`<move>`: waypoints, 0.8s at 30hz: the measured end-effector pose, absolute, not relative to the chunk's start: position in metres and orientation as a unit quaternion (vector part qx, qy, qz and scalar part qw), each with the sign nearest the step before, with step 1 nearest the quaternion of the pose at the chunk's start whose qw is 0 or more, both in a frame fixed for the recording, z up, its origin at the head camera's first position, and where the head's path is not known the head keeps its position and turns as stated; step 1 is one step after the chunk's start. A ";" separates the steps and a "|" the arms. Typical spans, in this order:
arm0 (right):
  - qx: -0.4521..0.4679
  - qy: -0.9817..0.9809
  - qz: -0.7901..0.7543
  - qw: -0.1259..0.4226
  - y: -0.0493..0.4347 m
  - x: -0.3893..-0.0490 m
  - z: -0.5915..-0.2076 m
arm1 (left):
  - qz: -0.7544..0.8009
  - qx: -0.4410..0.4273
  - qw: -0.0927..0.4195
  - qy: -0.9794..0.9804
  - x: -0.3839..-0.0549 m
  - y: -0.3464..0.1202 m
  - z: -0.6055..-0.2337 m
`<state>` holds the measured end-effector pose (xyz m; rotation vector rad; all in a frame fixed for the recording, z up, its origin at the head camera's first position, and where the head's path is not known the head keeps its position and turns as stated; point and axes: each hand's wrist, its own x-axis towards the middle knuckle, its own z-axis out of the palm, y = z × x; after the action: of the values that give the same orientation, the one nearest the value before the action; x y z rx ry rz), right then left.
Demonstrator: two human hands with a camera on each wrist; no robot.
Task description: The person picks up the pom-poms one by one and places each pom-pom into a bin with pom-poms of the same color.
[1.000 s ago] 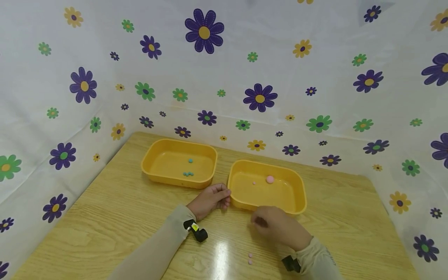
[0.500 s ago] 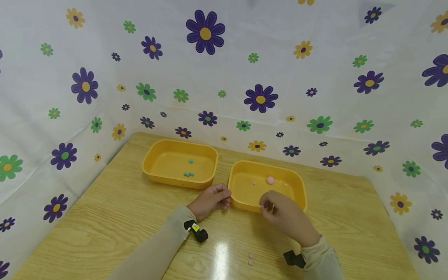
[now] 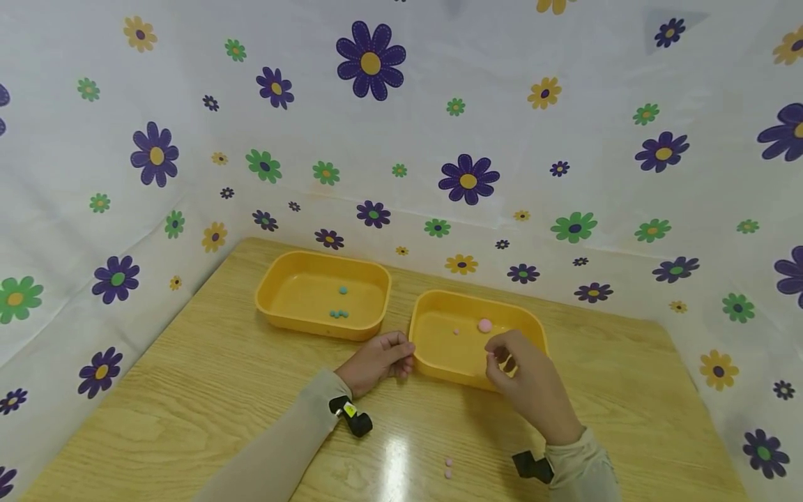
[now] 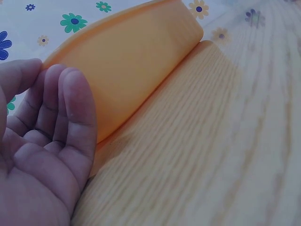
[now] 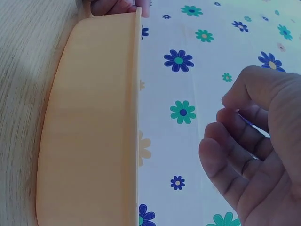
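Note:
My left hand (image 3: 378, 362) pinches the near left corner of the right yellow tray (image 3: 433, 364) at its rim; in the left wrist view the thumb and fingers (image 4: 77, 101) lie at the tray's edge. My right hand (image 3: 530, 383) is raised over the same tray's near right part, thumb and index fingertips together in a pinch. A small pink ball seems to be between them, mostly hidden. In that tray lie a large pink ball (image 3: 485, 325) and a small pink ball (image 3: 456, 332). Two more small pink balls (image 3: 448, 468) lie on the table in front.
A second yellow tray (image 3: 301, 323) stands to the left with several small blue-green balls (image 3: 339, 314) inside. Both trays sit on a wooden table (image 3: 207, 362). Flower-printed white sheeting (image 3: 401, 125) rises behind and at the sides.
My right hand has risen from the tray's near side and moved right and forward over the tray. My left hand has stayed at the tray's corner.

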<state>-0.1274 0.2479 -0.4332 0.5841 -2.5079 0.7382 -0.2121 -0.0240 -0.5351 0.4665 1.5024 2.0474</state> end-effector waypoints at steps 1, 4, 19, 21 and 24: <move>0.207 -0.912 0.269 0.231 0.248 -0.127 -0.433 | 0.762 0.174 0.276 0.559 -0.212 -0.024 -0.536; 0.191 -0.915 0.271 0.230 0.248 -0.128 -0.433 | 0.762 0.173 0.277 0.559 -0.212 -0.024 -0.537; 0.187 -0.916 0.259 0.242 0.251 -0.129 -0.434 | 0.759 0.171 0.280 0.563 -0.215 -0.024 -0.539; 0.183 -0.918 0.258 0.239 0.251 -0.130 -0.434 | 0.759 0.173 0.281 0.561 -0.215 -0.024 -0.539; 0.172 -0.923 0.258 0.229 0.251 -0.130 -0.434 | 0.760 0.174 0.280 0.560 -0.215 -0.024 -0.538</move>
<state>-0.1302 0.2508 -0.4342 0.4722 -2.5392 0.7103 -0.2146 -0.0241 -0.5385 0.4658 1.5020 2.0367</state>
